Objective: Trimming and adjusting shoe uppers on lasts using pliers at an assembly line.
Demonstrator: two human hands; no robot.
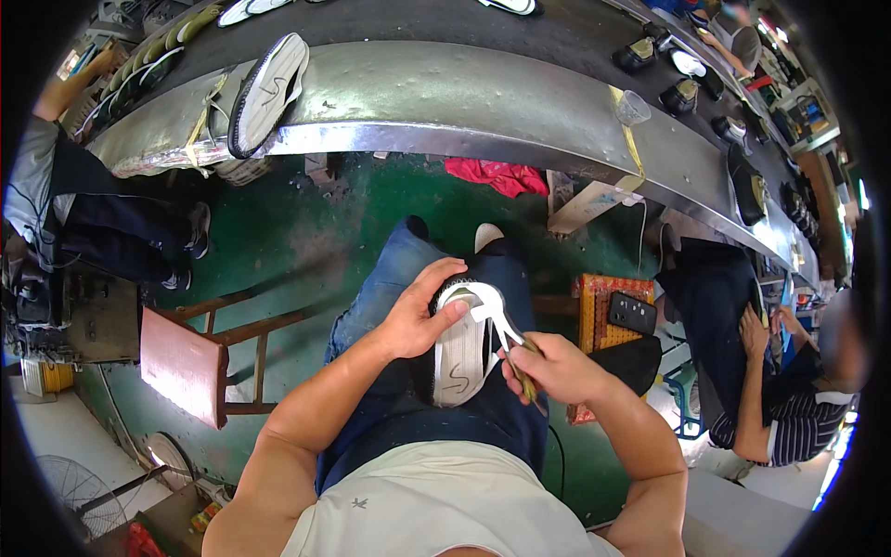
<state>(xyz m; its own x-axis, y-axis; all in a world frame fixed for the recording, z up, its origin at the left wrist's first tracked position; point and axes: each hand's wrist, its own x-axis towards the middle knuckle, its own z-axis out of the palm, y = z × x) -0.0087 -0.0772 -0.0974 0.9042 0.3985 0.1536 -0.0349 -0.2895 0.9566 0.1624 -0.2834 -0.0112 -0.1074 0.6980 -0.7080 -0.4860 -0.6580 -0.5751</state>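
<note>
Cream T-shirt [436, 497] nearest; off-white sneaker [456, 362] on lap. Left hand [422, 316] clamped on its far end; right hand [555, 371] closed around slim brownish tool [530, 386]. Upper looks already assembled; white strip [496, 314], not yet flat, runs toward right hand; attachment unclear.

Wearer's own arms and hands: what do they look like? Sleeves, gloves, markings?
Left hand and right hand are ungloved, with bare wrists. Left arm and right arm show no sleeves as far up as visible. The shirt is off-white with a small dark chest mark.
</note>
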